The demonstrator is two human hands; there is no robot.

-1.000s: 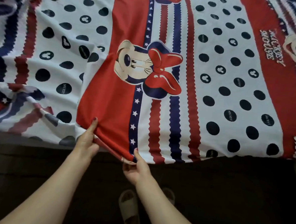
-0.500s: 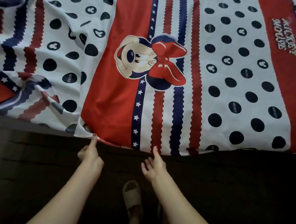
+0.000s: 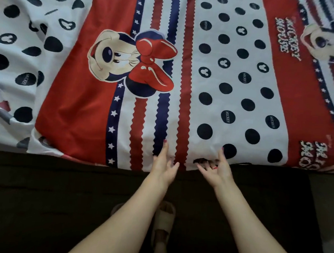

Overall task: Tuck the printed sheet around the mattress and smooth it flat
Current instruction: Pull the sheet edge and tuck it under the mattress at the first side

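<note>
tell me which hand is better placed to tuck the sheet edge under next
Right hand, probably: its fingers already curl under the sheet hem at the mattress edge. The left hand lies open, on top.

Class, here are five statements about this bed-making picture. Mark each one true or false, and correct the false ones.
1. Both hands are at the near edge of the sheet. True.
2. The left hand lies on the big red bow. False: it is at the striped edge, well below the bow.
3. The right hand is at the polka-dot band. True.
4. The sheet lies smooth at far left. False: it is wrinkled and bunched there.
5. A sandal shows between the forearms. True.
</note>
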